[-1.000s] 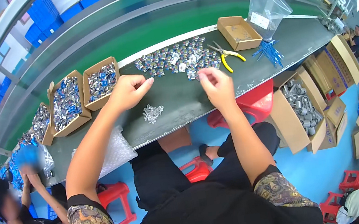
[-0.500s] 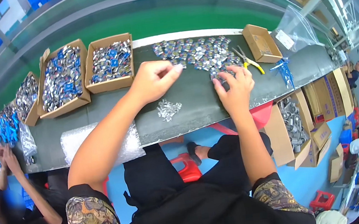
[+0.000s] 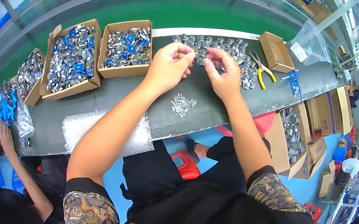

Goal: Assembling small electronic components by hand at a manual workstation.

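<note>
My left hand (image 3: 172, 66) is raised over the dark worktop (image 3: 167, 125), thumb and fingers pinched together; whatever sits between them is too small to name. Facing it, a little to the right, my right hand (image 3: 225, 74) has its fingers curled towards the thumb, and anything held there cannot be made out. The fingertips of both hands come close to each other. Behind them spreads a layer of small metal-and-blue parts (image 3: 237, 48). Below my left hand lies a small heap of tiny silvery pieces (image 3: 183, 104).
Cardboard boxes (image 3: 102, 71) full of similar parts stand at the left, beyond bubble wrap (image 3: 132, 132). Yellow-handled pliers (image 3: 264, 72), a small carton (image 3: 276, 52) and blue ties (image 3: 293, 83) lie right. A co-worker's hands (image 3: 3, 134) are at a blue pile (image 3: 6, 106).
My right hand has lifted from the spread parts and moved left and up to my left hand. The worktop has shifted within the view, mostly rightward.
</note>
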Available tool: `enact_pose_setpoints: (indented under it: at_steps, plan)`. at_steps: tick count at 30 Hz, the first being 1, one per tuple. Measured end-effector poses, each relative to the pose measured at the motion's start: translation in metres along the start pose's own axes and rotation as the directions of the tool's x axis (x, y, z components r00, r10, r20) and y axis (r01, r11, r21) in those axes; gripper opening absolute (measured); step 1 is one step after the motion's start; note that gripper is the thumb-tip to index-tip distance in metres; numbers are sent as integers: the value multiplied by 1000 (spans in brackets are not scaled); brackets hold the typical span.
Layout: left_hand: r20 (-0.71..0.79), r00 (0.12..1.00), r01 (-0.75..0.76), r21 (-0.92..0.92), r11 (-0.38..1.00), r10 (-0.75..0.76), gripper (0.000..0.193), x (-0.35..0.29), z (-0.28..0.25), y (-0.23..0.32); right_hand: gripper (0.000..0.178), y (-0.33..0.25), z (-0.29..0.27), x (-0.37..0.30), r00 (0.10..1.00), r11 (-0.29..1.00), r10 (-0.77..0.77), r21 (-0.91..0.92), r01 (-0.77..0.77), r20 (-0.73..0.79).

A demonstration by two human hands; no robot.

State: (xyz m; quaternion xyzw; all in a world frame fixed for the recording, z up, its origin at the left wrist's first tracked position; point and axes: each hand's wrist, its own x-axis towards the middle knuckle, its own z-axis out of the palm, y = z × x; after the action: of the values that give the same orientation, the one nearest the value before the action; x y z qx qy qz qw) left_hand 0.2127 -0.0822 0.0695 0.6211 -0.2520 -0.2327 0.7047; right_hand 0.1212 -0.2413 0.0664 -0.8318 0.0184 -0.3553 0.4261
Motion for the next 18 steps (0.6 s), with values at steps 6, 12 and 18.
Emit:
enact_pose_setpoints:
  at_steps: [6, 12, 18]
  plan:
    - [3, 1000, 16, -14, 1000, -16, 21, -1, 0, -1, 18, 14, -16, -4, 990, 962, -45, -273, 8, -130]
    - [-53, 997, 58, 13, 998, -57, 25, 1, 1, 1, 27, 5, -5, -12, 973, 688, -208, -693, 216, 97]
    - [10, 999, -36, 160, 986, 35, 21, 0, 3, -1, 28, 13, -5, -9, 977, 732, -208, -654, 193, 56]
